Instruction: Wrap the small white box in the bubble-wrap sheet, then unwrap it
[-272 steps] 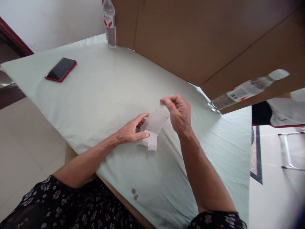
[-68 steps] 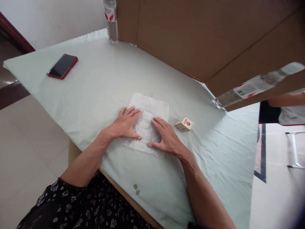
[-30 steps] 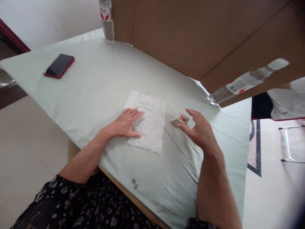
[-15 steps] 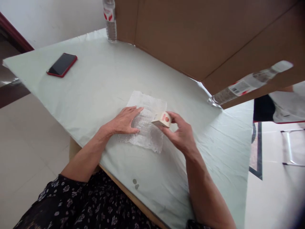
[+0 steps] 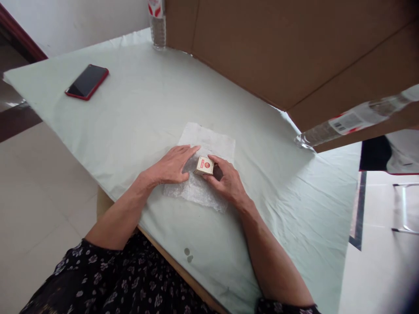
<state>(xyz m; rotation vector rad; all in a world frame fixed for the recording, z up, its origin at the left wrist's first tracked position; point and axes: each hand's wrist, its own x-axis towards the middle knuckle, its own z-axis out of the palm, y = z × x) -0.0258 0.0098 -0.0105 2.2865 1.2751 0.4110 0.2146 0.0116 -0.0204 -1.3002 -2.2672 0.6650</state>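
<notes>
A small cream box [image 5: 205,165] with a red print on top is over the middle of a sheet of bubble wrap [image 5: 209,196]. My right hand [image 5: 228,179] grips the box from its right side, thumb at the near edge and fingers at the far edge. On the left part of the wrap lies my left hand [image 5: 173,165], fingers and thumb spread, holding nothing. A narrow gap separates it from the box. The wrap is spread out on the pale green tablecloth [image 5: 131,113].
A phone [image 5: 87,82] in a red case lies at the far left. Water bottles stand at the back [image 5: 159,27] and at the right [image 5: 353,120], against a large brown cardboard panel [image 5: 278,48]. Past the table's right edge is a metal-framed object [image 5: 405,207].
My right hand has brought the box left and set it lower, over the middle of the wrap. The left hand has hardly moved. The whole view has shifted slightly.
</notes>
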